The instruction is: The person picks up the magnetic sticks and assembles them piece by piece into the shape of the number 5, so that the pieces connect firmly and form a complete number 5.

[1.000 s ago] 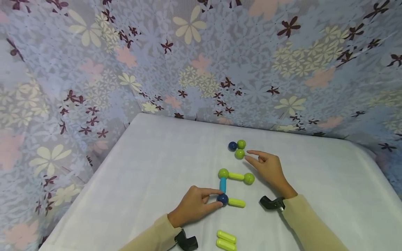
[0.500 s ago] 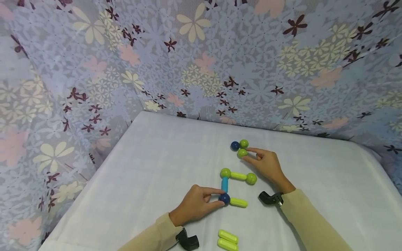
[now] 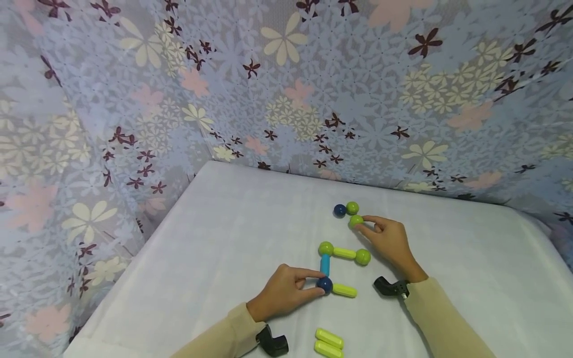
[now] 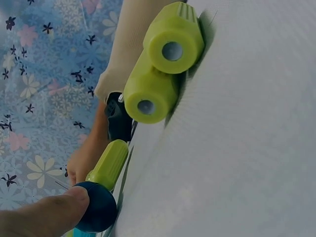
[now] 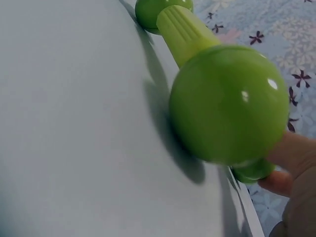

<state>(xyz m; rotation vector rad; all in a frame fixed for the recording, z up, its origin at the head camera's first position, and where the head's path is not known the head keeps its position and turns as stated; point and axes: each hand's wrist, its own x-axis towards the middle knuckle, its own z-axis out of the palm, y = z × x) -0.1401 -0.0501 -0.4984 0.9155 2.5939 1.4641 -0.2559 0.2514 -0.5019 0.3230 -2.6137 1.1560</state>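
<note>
My left hand [image 3: 286, 292] pinches a navy ball [image 3: 325, 285] between thumb and index finger. From that ball run a blue magnetic rod [image 3: 325, 266] and a lime rod [image 3: 344, 291] whose right end is free. The blue rod meets a green ball [image 3: 326, 248], joined by another lime rod [image 3: 344, 253] to a second green ball [image 3: 363, 257]. Farther back, my right hand [image 3: 390, 242] pinches a loose green ball [image 3: 355, 222]. In the right wrist view this held ball [image 5: 254, 171] is partly hidden behind the large assembly ball [image 5: 228, 104].
A loose navy ball [image 3: 339, 211] and a green ball [image 3: 352, 208] lie side by side beyond the right hand. Two lime rods [image 3: 329, 338] rest parallel at the front. White cloth [image 3: 250, 219] covers the table; a floral curtain [image 3: 286, 109] hangs behind.
My right thumb and index finger have closed on the green ball and drawn it slightly right, away from the two other loose balls. My left hand keeps its pinch on the navy ball.
</note>
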